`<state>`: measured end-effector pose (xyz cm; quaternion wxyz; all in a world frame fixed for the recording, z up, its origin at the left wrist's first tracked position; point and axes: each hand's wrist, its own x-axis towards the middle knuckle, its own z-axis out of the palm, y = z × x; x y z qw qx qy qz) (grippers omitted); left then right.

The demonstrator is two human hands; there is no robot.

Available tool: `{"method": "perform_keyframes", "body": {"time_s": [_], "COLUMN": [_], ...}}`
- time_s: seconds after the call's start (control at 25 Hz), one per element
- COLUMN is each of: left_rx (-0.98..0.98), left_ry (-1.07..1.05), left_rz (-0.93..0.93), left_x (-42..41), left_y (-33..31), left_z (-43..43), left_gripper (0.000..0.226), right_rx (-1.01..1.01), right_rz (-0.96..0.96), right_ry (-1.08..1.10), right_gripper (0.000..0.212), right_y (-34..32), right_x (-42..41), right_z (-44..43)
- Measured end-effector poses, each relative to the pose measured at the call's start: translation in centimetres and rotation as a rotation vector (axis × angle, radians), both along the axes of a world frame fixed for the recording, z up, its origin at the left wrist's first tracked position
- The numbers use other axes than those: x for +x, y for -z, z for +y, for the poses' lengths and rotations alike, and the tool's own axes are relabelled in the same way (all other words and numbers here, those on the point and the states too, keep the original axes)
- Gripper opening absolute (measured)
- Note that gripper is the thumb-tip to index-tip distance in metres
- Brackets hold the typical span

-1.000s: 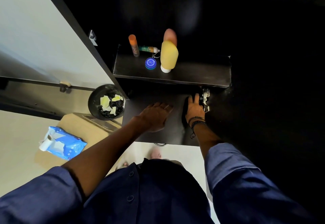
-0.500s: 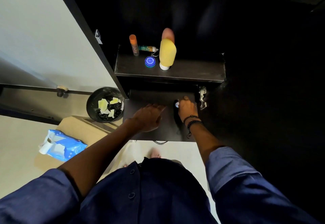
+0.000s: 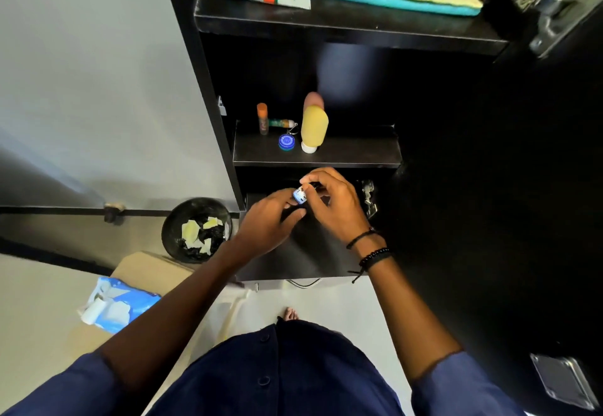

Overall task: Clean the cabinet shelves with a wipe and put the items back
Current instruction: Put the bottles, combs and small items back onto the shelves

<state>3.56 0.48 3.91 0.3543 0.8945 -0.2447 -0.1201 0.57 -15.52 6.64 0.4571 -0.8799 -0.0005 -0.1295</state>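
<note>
Two grips over the bottom shelf (image 3: pixel 313 252): right grip (image 3: pixel 336 210) pinching a vial (image 3: pixel 299 195), cap end leftward; left grip (image 3: pixel 267 220) slack, uncurled, just beside it.

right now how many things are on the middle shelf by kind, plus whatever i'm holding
stick: 1
tube: 1
tin: 1
bottles: 2, yellow bottle and tan bottle behind it
vial, pinched by the right hand: 1
total: 6
</note>
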Motion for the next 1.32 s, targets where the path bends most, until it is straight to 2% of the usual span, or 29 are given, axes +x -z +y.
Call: {"method": "perform_keyframes", "body": {"time_s": [0.16,0.28,0.36,0.48,0.6,0.76,0.88,1.12,1.32], "left_rx": [-0.215,-0.365,-0.480,-0.563,-0.597,-0.581,-0.555,-0.472,-0.365], "left_ry": [-0.063,-0.102,-0.136,-0.174,-0.161,-0.162,-0.176,-0.139,-0.104], "left_rz": [-0.050,-0.087,-0.110,-0.189,-0.251,-0.357,-0.376,-0.323,-0.312], "left_x": [-0.6,-1.1,-1.2,-1.2,-0.4,1.1,2.0,2.5,3.1], "left_y": [-3.9,-6.3,-7.8,-10.5,-13.3,-16.3,-17.2,-16.5,-16.2], "left_z": [0.2,0.5,0.5,0.4,0.1,-0.1,0.1,0.9,1.7], "left_gripper": [0.029,0.031,0.035,0.037,0.039,0.044,0.050,0.058,0.061], "right_rx": [-0.020,0.044,0.196,0.541,0.625,0.561,0.495,0.212,0.096], "right_rz": [-0.061,-0.165,-0.216,-0.200,-0.219,-0.394,-0.484,-0.499,-0.448], "right_ry": [-0.019,0.002,0.053,0.074,0.100,0.200,0.286,0.420,0.475], "right_gripper": [0.015,0.013,0.028,0.055,0.057,0.033,0.028,0.028,0.029], "right_y": [-4.1,-6.9,-9.0,-12.1,-14.8,-19.3,-21.7,-22.7,-21.9], "right_x": [-0.7,-1.1,-1.4,-1.3,-0.7,1.3,3.8,8.1,9.3], "right_z": [0.9,1.7,2.6,3.6,3.8,3.5,2.6,1.7,1.5]}}
